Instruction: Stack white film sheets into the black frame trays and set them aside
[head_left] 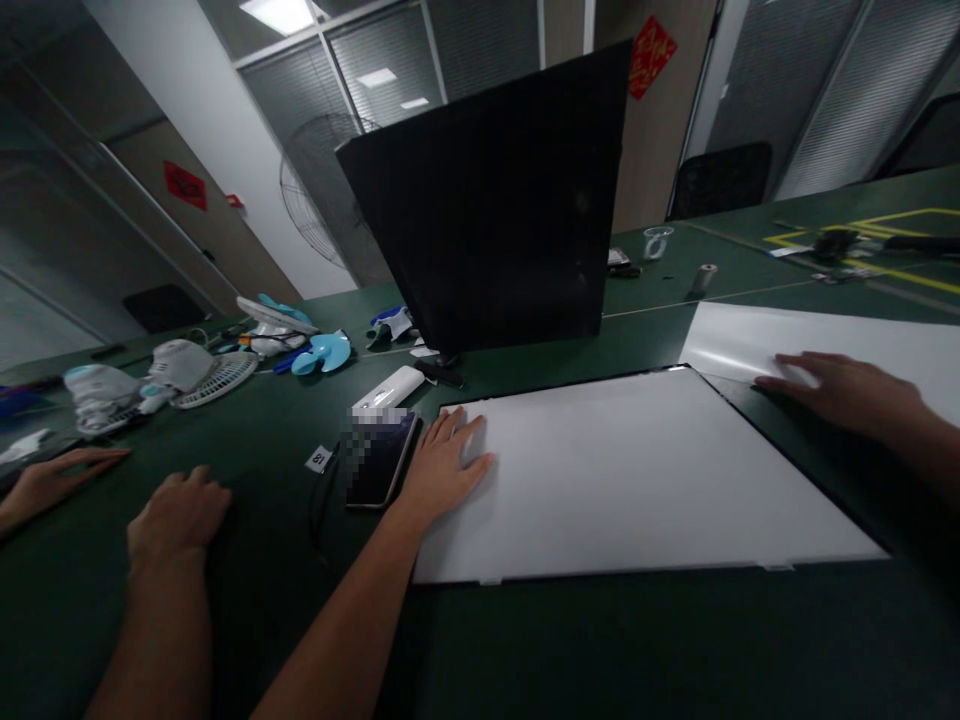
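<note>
A flat white panel [600,480] with a thin dark edge lies on the green table in front of me. My left hand [446,460] rests flat on its left side, fingers spread. Beyond the panel's right edge is a glossy white sheet [727,335], its left part slightly curved. My right hand [847,390] is over the sheet's near edge, with fingers stretched out and the thumb apart. Whether the thumb is under the sheet is unclear. Beside my left wrist lies a dark phone [386,465], partly blurred out.
A large black screen [502,210] stands behind the panel. Left of it are a white oblong device [390,390], a light-blue fan blade [322,353] and white fan parts [180,370]. Another person's hands [176,515] rest at the left. A clear cup [657,242] stands farther back.
</note>
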